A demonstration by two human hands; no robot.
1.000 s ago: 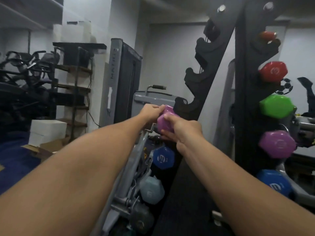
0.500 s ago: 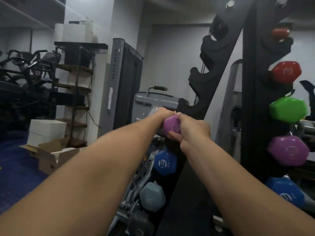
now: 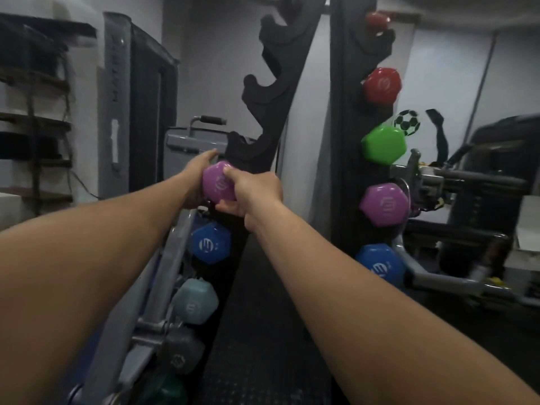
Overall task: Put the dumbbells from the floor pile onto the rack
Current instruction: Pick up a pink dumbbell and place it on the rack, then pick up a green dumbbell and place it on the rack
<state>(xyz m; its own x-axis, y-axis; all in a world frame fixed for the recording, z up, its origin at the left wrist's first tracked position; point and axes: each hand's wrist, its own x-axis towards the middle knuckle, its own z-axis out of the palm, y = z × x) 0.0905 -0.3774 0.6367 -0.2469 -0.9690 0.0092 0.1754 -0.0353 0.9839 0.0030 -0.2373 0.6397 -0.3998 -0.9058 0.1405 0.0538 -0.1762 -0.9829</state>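
Note:
I hold a purple dumbbell [image 3: 217, 181] with both hands against the left black upright of the rack [image 3: 264, 92], at a notch just above a blue dumbbell [image 3: 209, 243]. My left hand [image 3: 196, 176] curls round its far side. My right hand [image 3: 252, 192] grips its near end from the right and below. Under the blue one sit a pale blue dumbbell [image 3: 195, 301], a grey one [image 3: 180, 352] and a dark green one [image 3: 163, 390]. The right upright [image 3: 344, 141] carries red [image 3: 382, 85], green [image 3: 383, 145], purple [image 3: 384, 204] and blue [image 3: 380, 266] dumbbells.
A grey metal machine frame [image 3: 140, 302] runs along the left of the rack. A tall grey machine [image 3: 117, 92] and dark shelves [image 3: 35, 92] stand at the left. More gym equipment [image 3: 467, 182] fills the right side. Dark rubber floor [image 3: 263, 331] lies between the uprights.
The view has swung left and down, so the rack fills more of the frame. Both hands keep hold of the purple dumbbell and have brought it nearer the notch above the blue one.

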